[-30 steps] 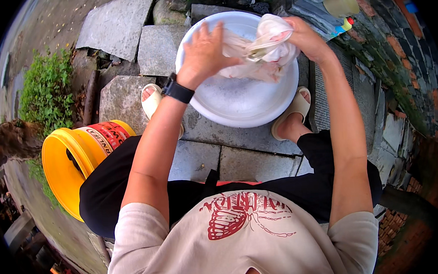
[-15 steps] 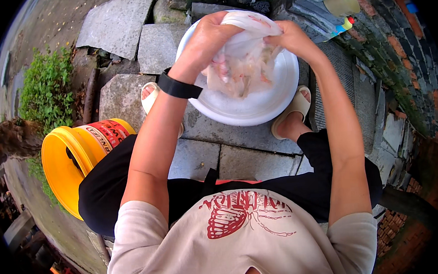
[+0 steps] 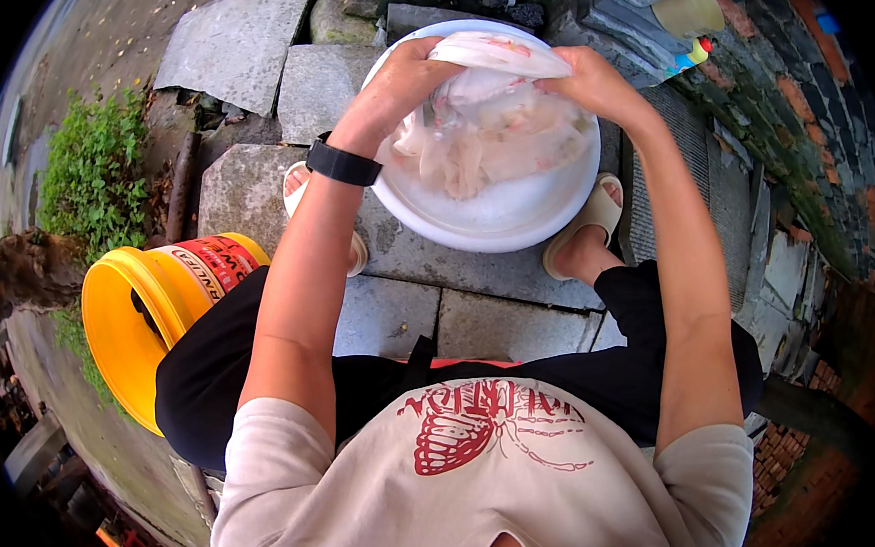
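My left hand (image 3: 398,87) and my right hand (image 3: 591,82) hold up a thin whitish cloth (image 3: 509,134) with pink and orange marks. Each hand pinches it near the top edge, so a folded band stretches between them. Below that band the see-through fabric hangs in loose folds into a white round basin (image 3: 485,232), which stands on the paving between my feet. Both hands are over the basin's far half. Some fingertips are hidden behind the cloth. A black wristband (image 3: 343,163) is on my left wrist.
A yellow bucket (image 3: 126,338) lies tipped beside my left leg. Green plants (image 3: 96,179) grow beyond it. At the far right stand a beige container (image 3: 687,8) and a bottle with a red cap (image 3: 690,55), near a brick wall (image 3: 798,101). Stone slabs (image 3: 390,316) pave the ground.
The cloth has spread wider across the basin, and its upper band is stretched flatter. My left hand has shifted slightly left and down; the right hand has moved slightly right.
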Available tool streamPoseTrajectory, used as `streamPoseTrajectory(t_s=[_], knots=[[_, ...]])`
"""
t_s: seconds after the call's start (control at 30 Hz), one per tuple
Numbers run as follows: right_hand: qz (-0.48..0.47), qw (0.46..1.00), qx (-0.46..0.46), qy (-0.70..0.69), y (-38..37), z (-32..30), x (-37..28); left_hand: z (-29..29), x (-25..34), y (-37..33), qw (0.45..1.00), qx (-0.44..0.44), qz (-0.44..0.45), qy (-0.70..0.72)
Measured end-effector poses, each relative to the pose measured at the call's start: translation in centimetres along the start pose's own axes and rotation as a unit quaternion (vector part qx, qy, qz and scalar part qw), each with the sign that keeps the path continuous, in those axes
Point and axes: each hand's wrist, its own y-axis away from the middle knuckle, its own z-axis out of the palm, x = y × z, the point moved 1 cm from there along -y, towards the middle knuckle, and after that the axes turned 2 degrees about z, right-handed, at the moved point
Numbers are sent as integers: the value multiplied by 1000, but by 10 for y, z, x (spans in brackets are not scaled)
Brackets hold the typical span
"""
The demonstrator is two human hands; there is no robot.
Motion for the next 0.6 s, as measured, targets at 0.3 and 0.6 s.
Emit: streamPoseTrajectory(t_s=[0.3,0.6], knots=[[-40,993,-99,-58,14,-3,-45,1,-8,0,982,52,31,-177],[44,995,-93,-11,4,-11,-3,-10,3,1,996,74,39,9]])
